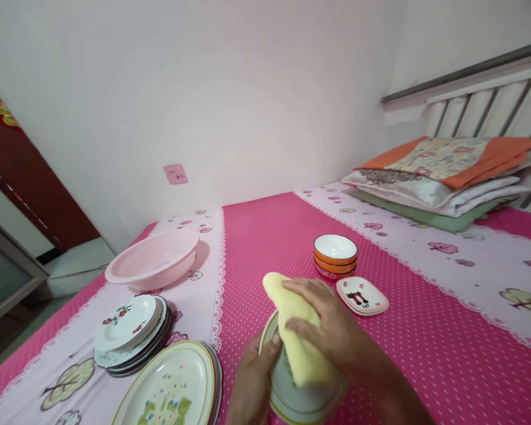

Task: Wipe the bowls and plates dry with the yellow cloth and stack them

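Note:
My left hand [255, 378] grips the left rim of a white plate [292, 407] with a yellow-green edge, its thumb on top. Over the plate's face my right hand [325, 321] presses a pale yellow cloth [298, 342], which covers much of the plate's pattern. To the left of my hands lies a stack of similar plates [168, 383], printed with green leaves. Beyond my right hand sit some small square cat-print dishes [363, 295] and a short stack of orange bowls [335, 254] with white insides.
A pink plastic basin [154, 260] stands at the far left, with a stack of flower-print plates [126, 324] in front of it. Folded bedding [442, 171] is piled at the back right beside a railed headboard [491, 112]. The patterned bedspread [265, 230] meets a white wall.

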### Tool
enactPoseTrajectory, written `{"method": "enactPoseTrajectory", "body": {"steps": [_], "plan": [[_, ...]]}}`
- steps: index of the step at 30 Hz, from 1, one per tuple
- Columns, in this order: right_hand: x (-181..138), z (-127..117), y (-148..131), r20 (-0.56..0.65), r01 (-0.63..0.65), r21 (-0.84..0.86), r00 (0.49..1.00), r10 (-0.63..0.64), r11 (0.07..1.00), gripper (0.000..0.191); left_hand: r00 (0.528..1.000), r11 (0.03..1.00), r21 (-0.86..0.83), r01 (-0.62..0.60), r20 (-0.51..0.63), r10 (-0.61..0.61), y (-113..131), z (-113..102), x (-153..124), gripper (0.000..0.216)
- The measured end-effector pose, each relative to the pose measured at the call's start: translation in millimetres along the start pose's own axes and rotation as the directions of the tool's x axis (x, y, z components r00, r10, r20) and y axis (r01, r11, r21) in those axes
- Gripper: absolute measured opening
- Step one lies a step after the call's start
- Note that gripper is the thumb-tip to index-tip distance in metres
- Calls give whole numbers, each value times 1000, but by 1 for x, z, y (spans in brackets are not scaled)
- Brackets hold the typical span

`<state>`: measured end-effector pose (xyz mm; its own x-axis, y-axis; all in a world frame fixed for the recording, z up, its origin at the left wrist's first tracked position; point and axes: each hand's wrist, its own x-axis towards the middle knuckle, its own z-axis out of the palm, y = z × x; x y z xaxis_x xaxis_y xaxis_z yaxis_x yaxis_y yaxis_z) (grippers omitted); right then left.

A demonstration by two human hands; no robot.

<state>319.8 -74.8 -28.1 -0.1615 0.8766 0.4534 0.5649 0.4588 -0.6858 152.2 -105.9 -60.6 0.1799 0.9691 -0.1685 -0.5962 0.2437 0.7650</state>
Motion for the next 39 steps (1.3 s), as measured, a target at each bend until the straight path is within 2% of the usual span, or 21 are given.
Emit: {"method": "enactPoseTrajectory", "body": {"steps": [2, 3, 5, 7, 9, 11, 14, 17, 21, 23, 26, 30, 34, 37, 39], "plan": [[-4, 3, -1, 123, 102, -96, 988, -90, 990, 68, 999, 998, 55, 10, 42, -13, 1, -5, 2, 44], [-6, 5, 0, 137, 126, -143, 985, -106, 982, 75, 998, 996, 86, 13, 62, -18, 2, -9, 2, 44], [-10, 11, -1, 145, 147, -205, 982, -118, 968, 74, 994, 989, 146, 24, 104, -39, 4, -17, 2, 43], [-11, 13, -5, 176, 107, -237, 982, -66, 966, 53, 984, 978, 204, 41, 159, -74, 6, -24, 1, 40], [-8, 11, -13, 240, 21, -254, 970, 42, 967, 26, 969, 968, 244, 60, 218, -115, 6, -30, 0, 37], [-3, 5, -21, 289, -63, -247, 948, 136, 967, 11, 961, 965, 254, 67, 244, -131, 7, -35, -2, 37], [2, -7, -27, 309, -132, -140, 936, 170, 981, 18, 960, 969, 236, 77, 246, -136, 9, -36, -4, 37], [4, -15, -21, 315, -206, 9, 929, 193, 979, 21, 962, 974, 206, 99, 232, -146, 12, -35, -6, 37], [4, -19, -2, 304, -322, 232, 920, 246, 918, 32, 987, 989, 109, 98, 116, -111, 16, -34, -8, 38], [4, -18, 7, 322, -380, 377, 909, 265, 845, 40, 997, 997, 36, 73, 33, -74, 18, -36, -8, 38], [5, -12, 17, 373, -449, 577, 888, 270, 682, 49, 994, 998, -62, -17, -106, 11, 20, -39, -6, 31], [8, 9, 23, 326, -449, 757, 889, 321, 474, 53, 951, 964, -229, -139, -301, 65, 23, -36, 1, 11], [10, 48, 9, 292, -429, 875, 836, 464, 222, 55, 892, 876, -392, -282, -443, 89, 25, -21, 7, 30], [5, 85, -13, 251, -353, 934, 769, 588, 63, 56, 834, 833, -399, -383, -537, 126, 25, -11, 7, 38], [0, 107, -26, 288, -339, 940, 730, 620, -39, 57, 800, 838, -373, -398, -588, 118, 24, -9, 6, 43]]}}
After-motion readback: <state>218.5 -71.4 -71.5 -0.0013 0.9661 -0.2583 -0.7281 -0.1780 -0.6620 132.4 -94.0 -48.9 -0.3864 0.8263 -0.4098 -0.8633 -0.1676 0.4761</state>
